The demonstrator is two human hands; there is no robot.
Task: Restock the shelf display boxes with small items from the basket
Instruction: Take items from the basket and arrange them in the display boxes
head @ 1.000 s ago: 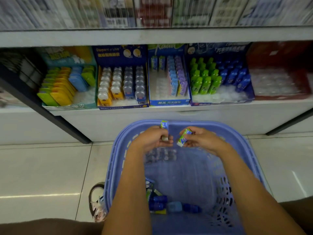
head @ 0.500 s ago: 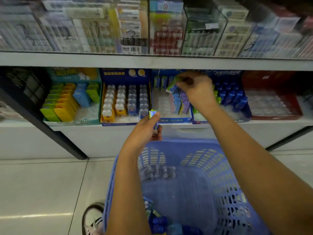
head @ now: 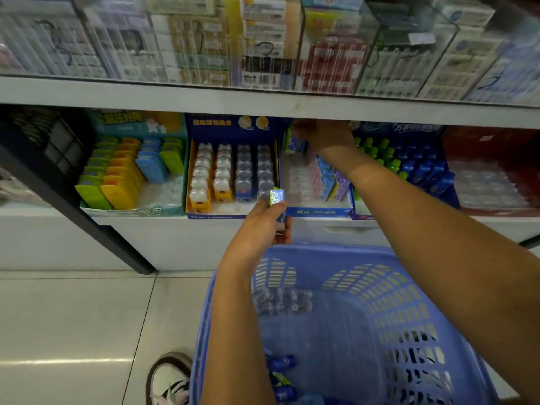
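Note:
My left hand (head: 263, 222) grips a small green-and-blue packet (head: 276, 196) just in front of the shelf edge, above the far rim of the blue plastic basket (head: 368, 311). My right hand (head: 324, 135) reaches into the back of the blue display box (head: 317, 211) under the upper shelf, its fingers curled on a small green-and-blue packet (head: 293, 143). That box holds pink, blue and purple packets on its right side and a bare clear tray on its left. A few small blue items (head: 282, 363) lie at the near bottom of the basket.
Other display boxes line the shelf: green, yellow and blue cases (head: 122, 173), white and grey capsules (head: 230, 173), green and blue bottles (head: 409, 162), a red box (head: 493, 182) with an empty clear tray. A dark frame post (head: 76, 209) slants at left. My shoe (head: 169, 378) is on the floor.
My right hand has pushed deeper into the back of the blue box with its packet. My left hand has risen slightly toward the shelf edge. The view has tilted up a little.

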